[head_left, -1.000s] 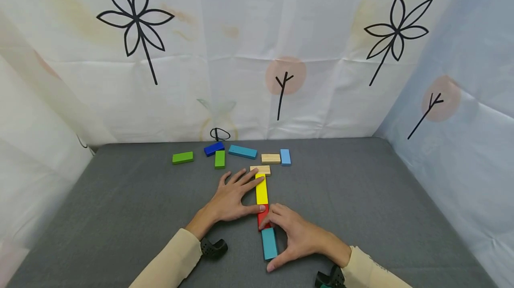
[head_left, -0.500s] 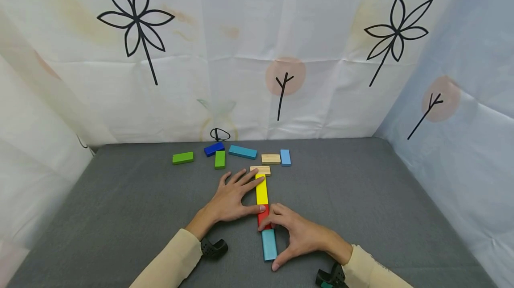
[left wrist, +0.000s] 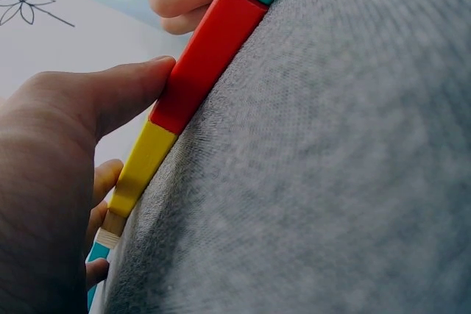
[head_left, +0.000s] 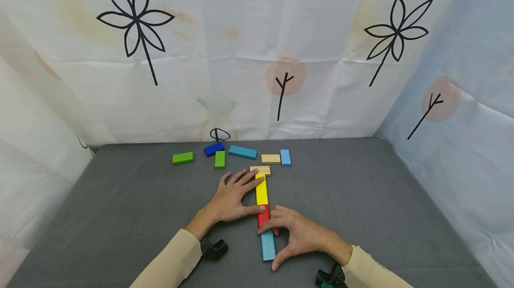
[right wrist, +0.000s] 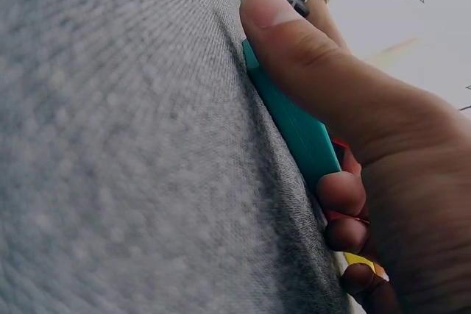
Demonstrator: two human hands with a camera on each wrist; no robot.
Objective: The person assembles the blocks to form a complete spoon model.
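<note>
A yellow block (head_left: 262, 194), a red block (head_left: 263, 219) and a teal block (head_left: 268, 248) lie end to end in a row, with a plain wooden block (head_left: 266, 169) crosswise at the far end. My left hand (head_left: 230, 201) is spread along the row's left side. Its thumb rests on the red block, and its longer fingers reach the yellow and wooden blocks. My right hand (head_left: 303, 235) holds the teal block lengthwise: curled fingers at the joint with the red block, thumb at the near end. In the right wrist view that thumb (right wrist: 294, 34) overlaps the teal block (right wrist: 294, 126).
Farther back lie two green blocks (head_left: 182, 158), a dark blue block (head_left: 214, 148), a long teal-blue block (head_left: 242, 152), another wooden block (head_left: 271, 159) and a light blue block (head_left: 285, 157). Behind the grey tabletop (head_left: 361, 198) hangs a white printed cloth (head_left: 329, 100).
The teal block has shifted slightly left, more in line with the red one. My right fingers have slid nearer, from the red block to the joint. My left hand stays put.
</note>
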